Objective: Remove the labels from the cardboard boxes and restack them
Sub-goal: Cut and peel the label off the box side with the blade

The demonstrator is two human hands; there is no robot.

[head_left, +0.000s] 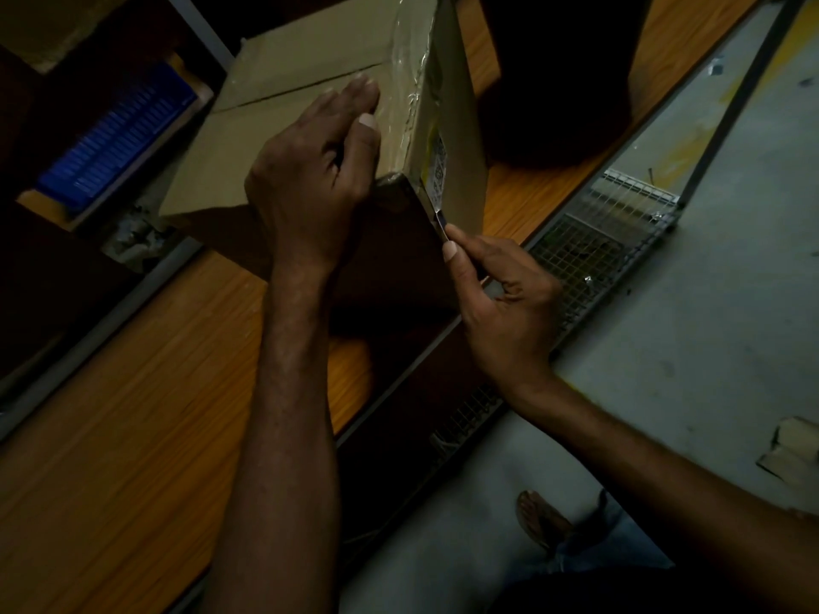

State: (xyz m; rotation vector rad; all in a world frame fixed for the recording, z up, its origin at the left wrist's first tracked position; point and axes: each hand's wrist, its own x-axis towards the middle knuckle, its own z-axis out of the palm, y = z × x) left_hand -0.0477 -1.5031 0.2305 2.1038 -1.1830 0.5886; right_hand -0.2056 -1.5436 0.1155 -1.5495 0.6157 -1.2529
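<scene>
Nearest the camera, a sandalled foot (pixel 538 520) stood on the grey floor (pixel 709 347), just beside the edge of the wooden table (pixel 133 414). Both bare forearms reached forward from there. The right hand (pixel 501 303) hung over the table's edge and pinched a thin metal blade (pixel 438 219) between thumb and curled fingers. The blade pointed up and away, and its tip met the lower end of the label (pixel 438 161). That label, a pale strip with printed code squares, was stuck to the right side face of the cardboard box (pixel 288 126), close to the box's near corner. The box sat on the table with shiny clear tape along its top right edge. The left hand (pixel 319 170) lay on the top of the box by that same corner, with its fingers stretched flat toward the taped edge and the thumb pressed beside them, holding nothing. To the right of the table a wire mesh rack (pixel 589 250) lay on the floor, and a torn cardboard scrap (pixel 793 449) lay well apart from it. Farther off on the left sat a blue ribbed object (pixel 119 139), and behind the box stood a large dark shape (pixel 554 82) too dim to tell.
</scene>
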